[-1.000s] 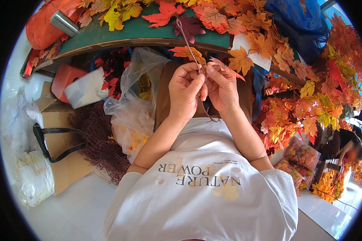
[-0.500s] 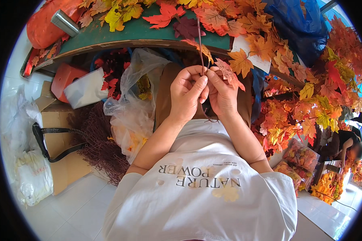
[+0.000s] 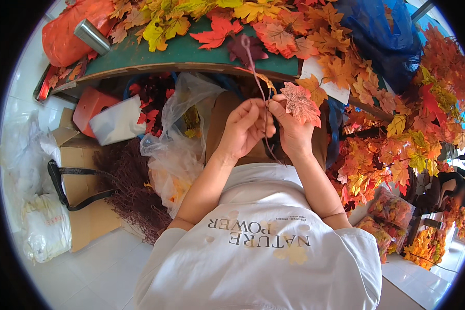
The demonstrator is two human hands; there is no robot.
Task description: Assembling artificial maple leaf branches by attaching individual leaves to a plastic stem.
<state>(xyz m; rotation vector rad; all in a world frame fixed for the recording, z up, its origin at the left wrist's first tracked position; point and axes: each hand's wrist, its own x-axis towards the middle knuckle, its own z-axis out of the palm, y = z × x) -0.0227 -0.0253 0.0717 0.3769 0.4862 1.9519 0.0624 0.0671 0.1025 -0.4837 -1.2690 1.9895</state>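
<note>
Since the earlier frames, both hands have stayed raised together before the chest, while the thin brown wire stem (image 3: 257,77) has swung to stand up and lean slightly left over the green table edge (image 3: 155,56), and an orange-pink fabric maple leaf (image 3: 300,103) now sits higher, above the right hand.

Seen from the head camera, the left hand (image 3: 245,129) is curled, its fingertips pinching the stem where it passes between the two hands. The right hand (image 3: 290,132) is closed around the same stem and the base of the leaf, thumb side against the left hand's fingers. The stem's lower end trails down past the wrists.

Left of the left hand hangs a crumpled clear plastic bag (image 3: 178,134) with yellow and orange leaves inside. Farther left lie a white pouch-like package (image 3: 118,121) and a red package (image 3: 88,106) just behind it, then an open brown cardboard box (image 3: 80,170) with a black strap across it. A white knotted bag (image 3: 45,230) rests well beyond, near the picture's left rim.

Above the hands, loose leaves cover the table; a white paper label (image 3: 320,77) hangs over its edge just above the right hand. An orange bag (image 3: 67,28) and a grey metal cylinder (image 3: 92,36) sit at the far upper left, a blue plastic bag (image 3: 392,36) at the upper right. Right of the right hand, clear packets of orange leaves (image 3: 390,209) lie below a heap of leaf branches.
</note>
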